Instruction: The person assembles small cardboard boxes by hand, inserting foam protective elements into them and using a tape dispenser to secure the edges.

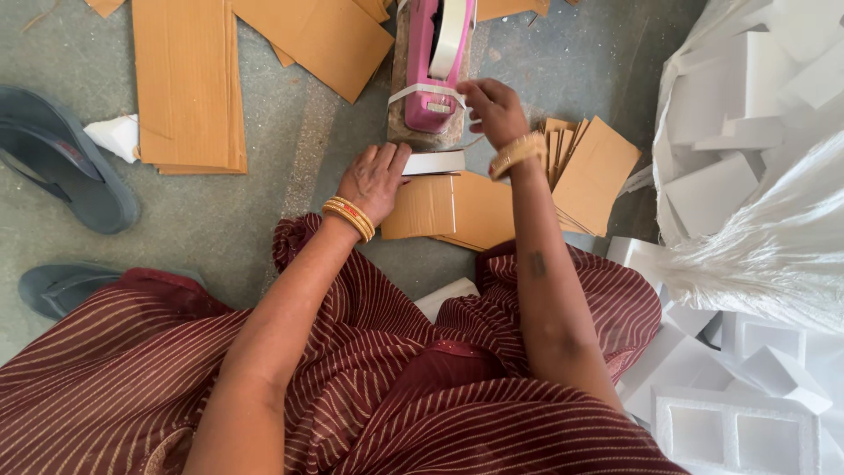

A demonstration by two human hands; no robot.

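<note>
A sack [774, 237] of white foam blocks fills the right side, with more foam trays [730, 431] below it. Cardboard sheets [186, 84] lie on the floor at upper left, beside a grey sandal [61, 158]. A pink tape dispenser [435, 66] stands ahead. The left hand [374, 180] presses flat on a folded carton [453, 209] and touches a white piece [433, 163]. The right hand [494, 110] pinches the tape [426, 92] at the dispenser's front.
</note>
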